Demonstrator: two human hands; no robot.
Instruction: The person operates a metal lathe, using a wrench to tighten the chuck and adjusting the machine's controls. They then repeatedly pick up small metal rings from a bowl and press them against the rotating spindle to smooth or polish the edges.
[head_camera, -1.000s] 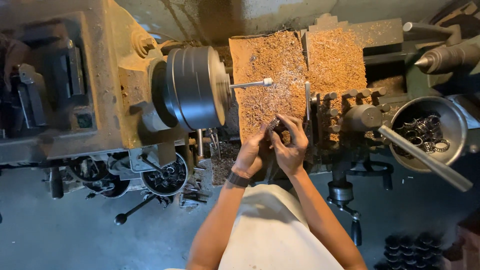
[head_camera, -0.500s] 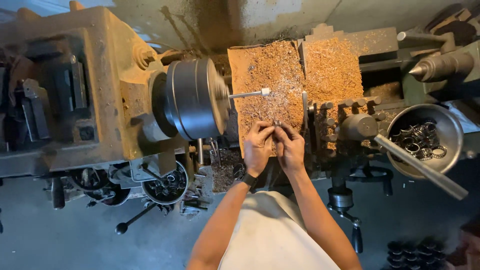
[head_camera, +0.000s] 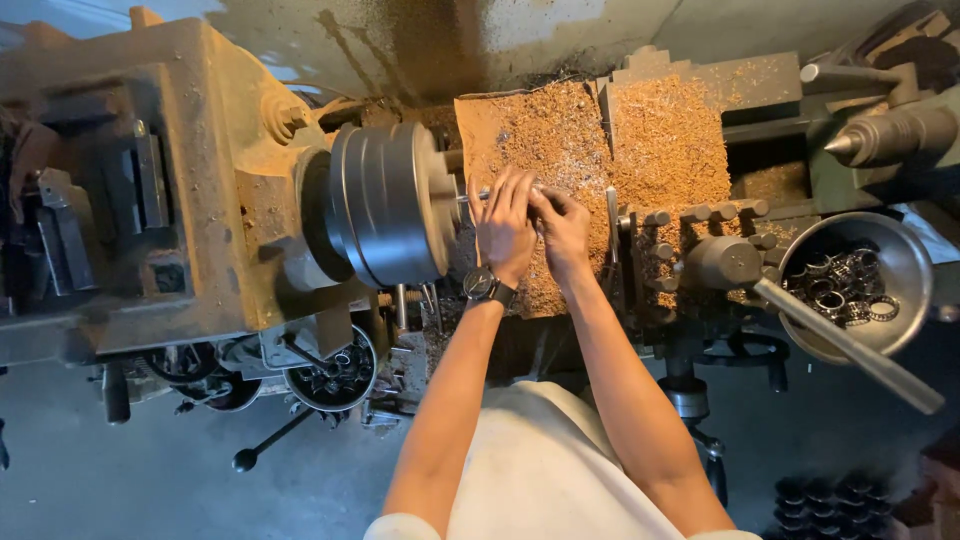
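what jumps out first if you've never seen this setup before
The two hands meet at the centre: the left hand and right hand pinch at a thin metal rod sticking out of the big round chuck on their left. Behind them lies a bed of orange-brown shavings, and a metal bowl of rings sits at the right.

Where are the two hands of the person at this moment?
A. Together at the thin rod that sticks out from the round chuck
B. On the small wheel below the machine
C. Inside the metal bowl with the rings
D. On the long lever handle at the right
A: the left hand and right hand meet at the thin rod protruding from the chuck, away from the bowl and lever.
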